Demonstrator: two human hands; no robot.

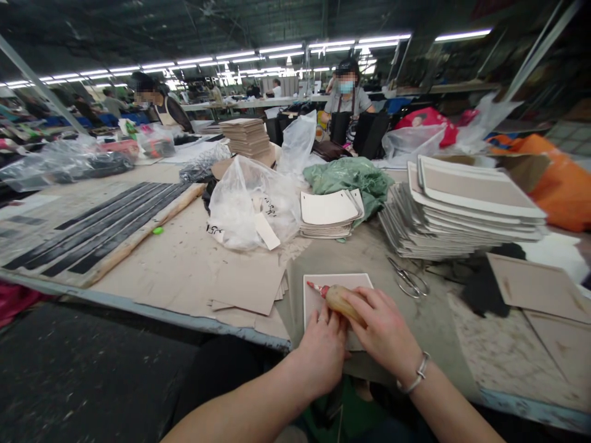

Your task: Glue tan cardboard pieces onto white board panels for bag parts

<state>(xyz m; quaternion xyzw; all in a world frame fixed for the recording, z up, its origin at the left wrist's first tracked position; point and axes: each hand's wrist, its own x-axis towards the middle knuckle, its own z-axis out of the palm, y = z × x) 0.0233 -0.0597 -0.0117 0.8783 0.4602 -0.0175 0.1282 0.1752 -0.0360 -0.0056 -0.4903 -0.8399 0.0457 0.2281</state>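
Note:
My right hand [383,329] is closed around a wooden-handled tool [335,297] with a red collar and a short tip that rests on a flat grey card piece [339,283] at the table's near edge. My left hand [323,347] lies on the card's lower part, fingers pressed down beside the tool handle. A silver bracelet [418,374] circles my right wrist. A pair of scissors [406,280] lies just right of the card.
A tall stack of grey boards [466,212] stands at right, a smaller stack of shaped card pieces [330,215] and a plastic bag [252,203] behind. Black strips on a board [101,231] lie left. Loose cardboard sheets [249,286] sit nearby. Two people work at the far tables.

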